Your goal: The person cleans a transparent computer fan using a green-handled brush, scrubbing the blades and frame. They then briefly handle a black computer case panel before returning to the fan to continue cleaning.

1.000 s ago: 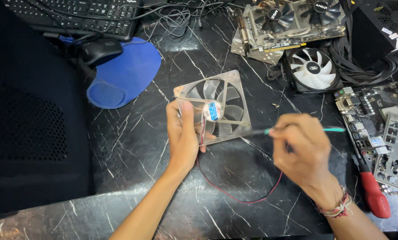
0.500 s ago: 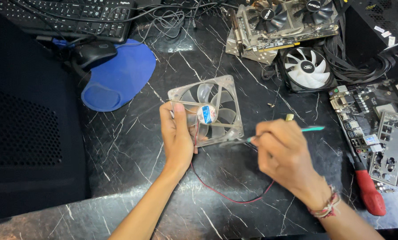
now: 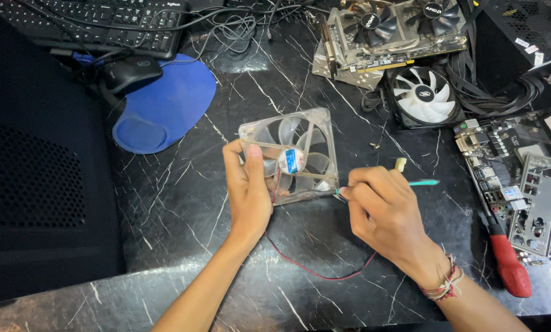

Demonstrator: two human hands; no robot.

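Observation:
My left hand [image 3: 248, 190] grips the left edge of a clear square case fan [image 3: 300, 150], tilting it up off the black marble table [image 3: 183, 203]. A red and black wire [image 3: 324, 270] trails from the fan toward me. My right hand [image 3: 383, 212] is closed around a thin teal-handled tool [image 3: 424, 182], whose tip sits at the fan's lower right corner. A small pale plug [image 3: 401, 163] lies just beyond my right hand.
A blue mouse pad [image 3: 164, 104] with a black mouse [image 3: 131, 72] and a keyboard [image 3: 97, 21] lie far left. A graphics card [image 3: 392, 31], a white-bladed fan [image 3: 424, 93], a motherboard [image 3: 521, 178] and a red-handled screwdriver [image 3: 508, 261] crowd the right. A dark case [image 3: 41, 172] stands at left.
My right hand has moved left with the teal tool, bringing its tip against the fan's lower right corner. The left hand keeps its hold on the fan.

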